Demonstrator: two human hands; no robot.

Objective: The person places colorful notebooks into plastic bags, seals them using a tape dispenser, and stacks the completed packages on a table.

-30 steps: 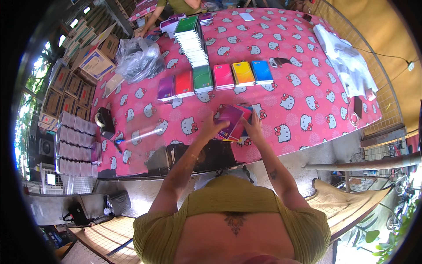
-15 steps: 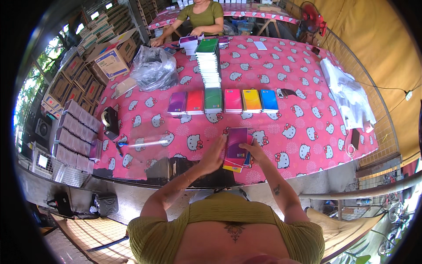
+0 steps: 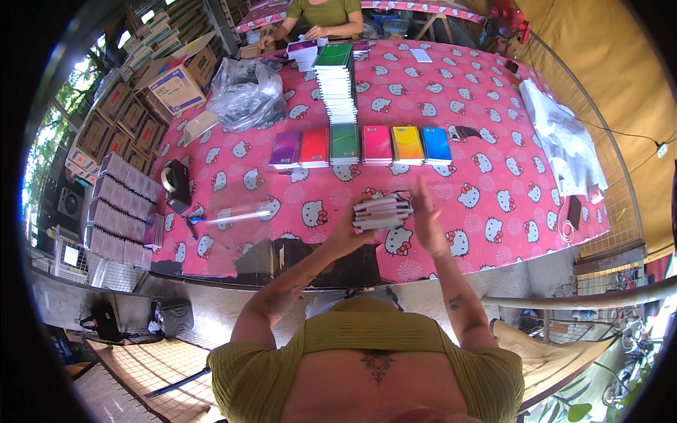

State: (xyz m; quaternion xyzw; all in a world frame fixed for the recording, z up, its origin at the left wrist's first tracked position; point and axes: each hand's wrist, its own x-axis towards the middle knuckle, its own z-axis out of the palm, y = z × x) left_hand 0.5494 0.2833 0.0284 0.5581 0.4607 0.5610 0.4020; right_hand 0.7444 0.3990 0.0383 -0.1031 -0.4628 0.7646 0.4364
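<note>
My left hand grips a small stack of notebooks, which is tipped so that its page edges face me. Beside the stack's right side, my right hand is open with its fingers stretched out, and it is blurred a little. Across the table lies a row of notebook piles: purple, red, green, pink, yellow and blue. Behind the green pile rises a tall stack of notebooks with a green cover on top.
A pink patterned cloth covers the table. On the left are a tape dispenser, a blue pen, clear plastic bags and spiral-bound stacks. White plastic sheets lie at right. A co-worker sits opposite.
The notebook stack has been turned from covers up to page edges showing. My right hand has let go of it and spread its fingers beside it. The view has shifted slightly.
</note>
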